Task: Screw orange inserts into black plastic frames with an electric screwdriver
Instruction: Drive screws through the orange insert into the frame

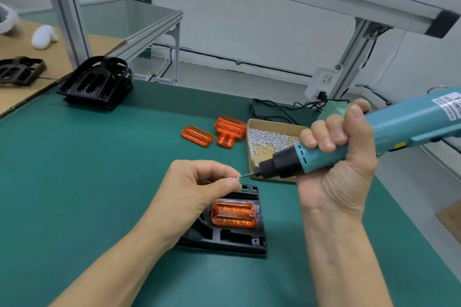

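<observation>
A black plastic frame [237,237] lies on the green mat near me with an orange insert [233,214] seated in it. My left hand [199,189] hovers above the frame and pinches a small silver screw [238,178] between thumb and fingertips. My right hand [336,164] grips a teal electric screwdriver [374,137], held nearly level, its bit tip [245,175] touching the screw. Two more orange inserts [197,135] [229,129] lie farther back on the mat.
An open cardboard box of screws [272,142] sits just behind the screwdriver tip. A stack of black frames [97,82] stands at the back left, another frame [20,71] on cardboard beyond. Aluminium posts, a power strip [324,82] and cables line the back right.
</observation>
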The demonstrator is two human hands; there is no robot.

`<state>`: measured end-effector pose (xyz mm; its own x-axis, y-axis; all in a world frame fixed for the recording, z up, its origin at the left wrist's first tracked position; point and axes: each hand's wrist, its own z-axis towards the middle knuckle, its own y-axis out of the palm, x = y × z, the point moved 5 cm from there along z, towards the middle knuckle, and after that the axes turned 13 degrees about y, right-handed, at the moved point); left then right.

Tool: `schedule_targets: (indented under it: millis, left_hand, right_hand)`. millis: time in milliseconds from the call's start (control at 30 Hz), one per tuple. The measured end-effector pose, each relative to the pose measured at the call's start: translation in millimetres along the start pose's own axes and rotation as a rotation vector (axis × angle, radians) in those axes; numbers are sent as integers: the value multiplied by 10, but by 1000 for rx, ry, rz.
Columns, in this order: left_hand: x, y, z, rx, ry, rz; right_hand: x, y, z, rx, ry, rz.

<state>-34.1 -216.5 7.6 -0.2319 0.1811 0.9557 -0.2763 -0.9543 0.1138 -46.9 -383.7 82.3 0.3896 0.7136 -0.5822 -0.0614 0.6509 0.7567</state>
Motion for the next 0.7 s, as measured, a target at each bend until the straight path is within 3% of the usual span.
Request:
schedule_targets:
  millis: [333, 700]
  left_hand:
    - [-14, 20, -15, 13, 22, -94]
    - [-105, 67, -26, 60, -13, -212]
  right_hand:
    - [-10, -11, -26, 15, -34, -15]
    - [37, -83, -54, 162, -105, 42]
